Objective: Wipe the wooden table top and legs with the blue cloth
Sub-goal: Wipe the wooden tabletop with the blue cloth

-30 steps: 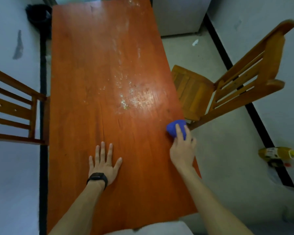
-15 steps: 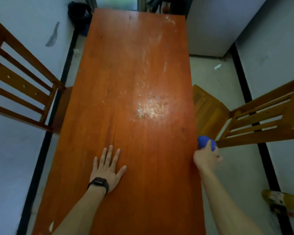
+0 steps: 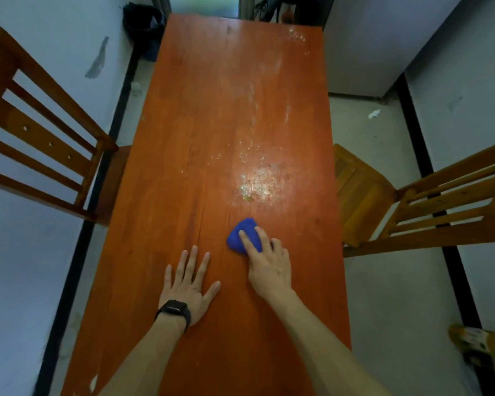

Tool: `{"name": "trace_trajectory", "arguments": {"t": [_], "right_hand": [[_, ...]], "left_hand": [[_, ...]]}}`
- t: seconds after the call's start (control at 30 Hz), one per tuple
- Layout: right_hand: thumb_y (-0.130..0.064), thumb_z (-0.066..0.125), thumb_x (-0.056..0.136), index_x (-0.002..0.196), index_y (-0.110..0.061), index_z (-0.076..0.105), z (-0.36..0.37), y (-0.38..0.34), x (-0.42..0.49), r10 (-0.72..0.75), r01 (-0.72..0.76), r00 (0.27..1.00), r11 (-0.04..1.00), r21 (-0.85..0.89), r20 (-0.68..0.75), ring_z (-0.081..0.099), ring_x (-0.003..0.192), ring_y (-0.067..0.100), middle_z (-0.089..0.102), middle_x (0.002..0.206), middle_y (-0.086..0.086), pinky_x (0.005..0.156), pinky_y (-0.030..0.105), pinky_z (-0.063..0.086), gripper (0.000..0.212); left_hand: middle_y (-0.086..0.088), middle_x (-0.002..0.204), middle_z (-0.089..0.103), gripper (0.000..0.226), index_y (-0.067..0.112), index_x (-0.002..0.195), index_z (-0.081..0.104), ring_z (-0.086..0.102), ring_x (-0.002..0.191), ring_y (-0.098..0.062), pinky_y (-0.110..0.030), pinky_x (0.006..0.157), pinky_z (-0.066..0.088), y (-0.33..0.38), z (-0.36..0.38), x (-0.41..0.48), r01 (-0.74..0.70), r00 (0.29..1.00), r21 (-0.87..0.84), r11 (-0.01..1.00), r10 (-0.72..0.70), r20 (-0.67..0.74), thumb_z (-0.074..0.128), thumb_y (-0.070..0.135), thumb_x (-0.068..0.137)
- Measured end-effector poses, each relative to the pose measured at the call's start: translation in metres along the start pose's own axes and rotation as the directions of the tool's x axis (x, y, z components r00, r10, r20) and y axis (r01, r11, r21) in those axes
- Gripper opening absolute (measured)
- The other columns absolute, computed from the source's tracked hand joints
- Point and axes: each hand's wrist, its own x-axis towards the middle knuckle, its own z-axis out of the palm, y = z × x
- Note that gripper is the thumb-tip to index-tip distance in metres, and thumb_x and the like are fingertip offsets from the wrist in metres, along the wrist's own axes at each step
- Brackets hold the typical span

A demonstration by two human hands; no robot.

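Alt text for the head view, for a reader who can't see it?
The right hand presses a blue cloth on a wooden table, near a whitish smear. The left hand lies flat beside it; left chair and right chair flank the table.

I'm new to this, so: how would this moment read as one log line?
right hand: presses blue cloth on table top | left hand: flat on table top | white residue: beyond cloth, unwiped

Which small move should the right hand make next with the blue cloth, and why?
Probably push the blue cloth forward, away from the person: the right hand presses it on the table just short of the whitish speckled patch, which looks unwiped. The left hand lies flat.
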Motion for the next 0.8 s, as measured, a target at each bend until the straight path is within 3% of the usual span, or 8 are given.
{"name": "trace_trajectory", "arguments": {"t": [0.07,0.13,0.2,0.3,0.43,0.6,0.7,0.8], "right_hand": [[-0.020,0.055,0.087,0.151,-0.033,0.032,-0.013,0.043,0.003,0.387,-0.387,0.919,0.922,0.015,-0.070,0.048,0.109,0.036,0.035,0.152,0.012,0.086,0.043,0.045,0.069],[-0.021,0.047,0.094,0.153,-0.028,0.028,-0.035,0.093,0.001,0.738,-0.725,0.672,0.672,0.155,-0.054,0.041,0.119,0.042,0.027,0.155,0.016,0.099,0.050,0.039,0.063],[-0.023,0.041,0.099,0.154,-0.024,0.025,-0.053,0.114,0.004,0.840,-0.819,0.541,0.517,0.247,0.035,0.033,0.128,0.044,0.022,0.156,0.019,0.108,0.054,0.031,0.058],[-0.024,0.045,0.100,0.152,-0.023,0.033,-0.060,0.082,0.022,0.686,-0.658,0.719,0.724,0.206,-0.114,0.039,0.121,0.043,0.032,0.152,0.018,0.103,0.049,0.033,0.054],[-0.024,0.047,0.097,0.152,-0.035,0.029,-0.040,-0.015,0.057,0.177,-0.170,0.981,0.981,0.092,-0.076,0.042,0.117,0.033,0.030,0.156,0.009,0.096,0.043,0.038,0.059],[-0.019,0.044,0.096,0.153,-0.044,0.014,-0.009,-0.088,0.090,-0.263,0.273,0.939,0.962,-0.016,0.221,0.020,0.135,0.037,0.000,0.164,0.000,0.105,0.046,0.027,0.069],[-0.017,0.042,0.096,0.154,-0.043,0.010,-0.009,-0.066,0.097,-0.151,0.163,0.965,0.986,-0.037,0.214,0.020,0.138,0.036,-0.002,0.165,-0.001,0.108,0.046,0.027,0.072],[-0.016,0.046,0.091,0.153,-0.043,0.014,-0.026,0.007,0.084,0.333,-0.335,0.940,0.942,0.016,0.079,0.028,0.133,0.035,0.005,0.165,-0.005,0.106,0.045,0.031,0.076]], "left_hand": [[0.007,0.139,-0.057,0.072,0.037,0.134,-0.046,-0.048,0.133,-0.016,-0.048,0.114,-0.025,-0.001,0.001,0.000,-0.012,1.000,0.004,1.000,0.012,0.009,-0.003,0.073,0.087],[0.007,0.137,-0.059,0.073,0.037,0.133,-0.047,-0.054,0.127,-0.014,-0.044,0.106,-0.034,-0.002,0.002,0.000,-0.025,1.000,-0.005,1.000,0.025,-0.008,-0.012,0.074,0.081],[0.007,0.136,-0.060,0.076,0.037,0.133,-0.048,-0.058,0.122,-0.013,-0.042,0.099,-0.039,-0.004,0.000,0.001,-0.025,1.000,-0.006,1.000,0.025,-0.018,-0.019,0.075,0.074],[0.007,0.137,-0.060,0.074,0.037,0.134,-0.047,-0.057,0.122,-0.012,-0.044,0.102,-0.037,-0.003,0.000,0.001,-0.035,0.999,-0.023,0.999,0.035,-0.009,-0.014,0.074,0.079],[0.007,0.142,-0.055,0.072,0.037,0.136,-0.044,-0.047,0.133,-0.016,-0.049,0.114,-0.023,-0.001,-0.001,0.002,0.000,1.000,-0.028,1.000,0.000,-0.003,0.000,0.073,0.090],[0.007,0.142,-0.053,0.073,0.036,0.136,-0.042,-0.046,0.134,-0.017,-0.048,0.113,-0.023,0.000,-0.004,0.001,0.004,1.000,-0.002,1.000,-0.004,0.029,0.001,0.073,0.091],[0.007,0.141,-0.054,0.073,0.037,0.136,-0.042,-0.045,0.134,-0.017,-0.048,0.114,-0.023,0.000,-0.003,0.003,-0.019,0.999,-0.020,1.000,0.020,0.044,0.002,0.073,0.091],[0.008,0.140,-0.056,0.073,0.038,0.136,-0.043,-0.047,0.133,-0.016,-0.048,0.113,-0.025,-0.004,0.000,0.005,-0.027,0.998,-0.032,0.999,0.029,0.052,0.001,0.073,0.090]]}}
